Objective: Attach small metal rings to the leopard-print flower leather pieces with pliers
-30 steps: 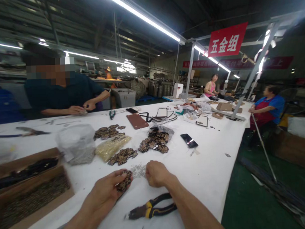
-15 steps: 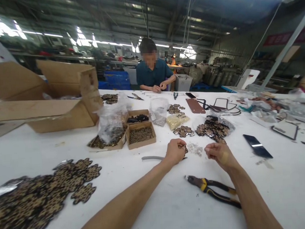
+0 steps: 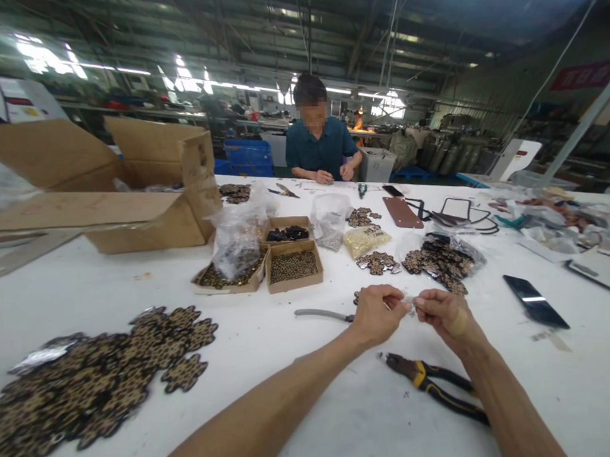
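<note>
My left hand (image 3: 381, 314) is closed in a pinch over the white table, its fingertips close to those of my right hand (image 3: 444, 315). The right hand, with a tan patch near the wrist, is pinched too; what either holds is too small to make out. Small clear bits (image 3: 409, 302) lie between and behind the fingertips. Part of a brown patterned piece (image 3: 357, 298) shows behind the left hand, beside a grey-handled tool (image 3: 320, 313). Black and yellow pliers (image 3: 430, 381) lie in front of the right hand, their handles partly under the right forearm.
Patterned flower-shaped pieces (image 3: 105, 375) are heaped at the left. Farther back stand an open carton (image 3: 149, 220), small boxes of metal parts (image 3: 295, 267) and plastic bags (image 3: 368, 239). A phone (image 3: 535, 300) lies right. Across the table (image 3: 260, 363) a person (image 3: 322, 144) handles something small.
My left hand has left the brown patterned piece and moved right and closer to my right hand, over the clear bits. The whole view has shifted slightly.
</note>
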Motion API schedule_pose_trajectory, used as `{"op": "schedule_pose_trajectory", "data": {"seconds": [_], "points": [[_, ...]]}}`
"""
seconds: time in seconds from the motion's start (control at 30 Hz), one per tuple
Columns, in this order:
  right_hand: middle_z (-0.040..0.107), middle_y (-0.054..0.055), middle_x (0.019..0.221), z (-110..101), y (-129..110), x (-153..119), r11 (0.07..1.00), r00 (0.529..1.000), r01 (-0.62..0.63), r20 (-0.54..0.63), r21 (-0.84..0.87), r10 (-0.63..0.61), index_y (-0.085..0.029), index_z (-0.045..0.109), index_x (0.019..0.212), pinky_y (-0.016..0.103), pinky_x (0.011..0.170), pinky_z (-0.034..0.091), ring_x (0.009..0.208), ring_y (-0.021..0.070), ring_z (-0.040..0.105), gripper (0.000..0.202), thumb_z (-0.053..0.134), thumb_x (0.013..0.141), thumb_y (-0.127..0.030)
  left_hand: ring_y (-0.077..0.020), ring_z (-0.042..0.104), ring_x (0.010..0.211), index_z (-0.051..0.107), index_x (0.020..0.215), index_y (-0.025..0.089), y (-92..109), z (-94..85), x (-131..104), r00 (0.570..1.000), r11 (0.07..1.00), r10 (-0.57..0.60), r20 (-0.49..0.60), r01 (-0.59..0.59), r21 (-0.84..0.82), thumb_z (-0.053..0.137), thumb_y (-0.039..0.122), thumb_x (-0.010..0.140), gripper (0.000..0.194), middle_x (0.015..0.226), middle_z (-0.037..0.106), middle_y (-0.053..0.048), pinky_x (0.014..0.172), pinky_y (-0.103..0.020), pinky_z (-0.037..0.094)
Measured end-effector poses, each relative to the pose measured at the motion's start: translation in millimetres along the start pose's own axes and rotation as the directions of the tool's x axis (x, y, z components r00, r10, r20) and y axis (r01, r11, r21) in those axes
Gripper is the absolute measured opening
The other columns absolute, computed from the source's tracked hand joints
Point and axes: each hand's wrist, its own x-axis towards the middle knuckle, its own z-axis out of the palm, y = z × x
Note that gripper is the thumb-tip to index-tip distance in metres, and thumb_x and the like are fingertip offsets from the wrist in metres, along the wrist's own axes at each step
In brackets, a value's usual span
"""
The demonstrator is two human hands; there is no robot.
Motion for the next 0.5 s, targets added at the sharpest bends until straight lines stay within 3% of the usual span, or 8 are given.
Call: {"op": "schedule_pose_trajectory", "data": {"seconds": [0.3, 0.4, 0.5], "points": [[0.064, 0.002, 0.062, 14, 11, -3, 0.995, 0.998, -0.066, 0.006, 0.069, 0.066, -0.017, 0.070, 0.073, 0.028, 0.051, 0.044, 0.052, 0.0131, 0.055, 0.029, 0.091, 0.059, -0.031, -0.0166, 0.065, 0.073, 0.079, 0.088, 0.020, 1, -1.2, -2, 0.994, 0.995, 0.102, 0.033, -0.102, 0.001, 0.067, 0.023, 0.081, 0.014, 0.083, 0.075, -0.005, 0.068, -0.028, 0.049], [0.064, 0.003, 0.060, 19, 10, 1, 0.996, 0.997, -0.073, -0.006, 0.055, 0.073, -0.016, 0.071, 0.070, 0.028, 0.050, 0.045, 0.053, 0.0137, 0.055, 0.029, 0.091, 0.059, -0.033, -0.0162, 0.063, 0.070, 0.078, 0.086, 0.019, -1, -0.3, -2, 0.986, 0.982, 0.168, 0.013, -0.168, 0.089, 0.064, 0.021, 0.083, 0.014, 0.082, 0.073, -0.006, 0.068, -0.029, 0.048], [0.065, 0.004, 0.061, 22, 12, -7, 0.998, 0.998, -0.060, -0.004, 0.032, 0.060, -0.016, 0.073, 0.071, 0.028, 0.052, 0.049, 0.054, 0.0146, 0.058, 0.027, 0.089, 0.061, -0.035, -0.0181, 0.063, 0.074, 0.074, 0.083, 0.017, 0, 0.9, -10, 0.957, 0.917, 0.289, -0.001, -0.277, 0.286, 0.058, 0.020, 0.086, 0.016, 0.080, 0.071, -0.008, 0.071, -0.031, 0.048]]}}
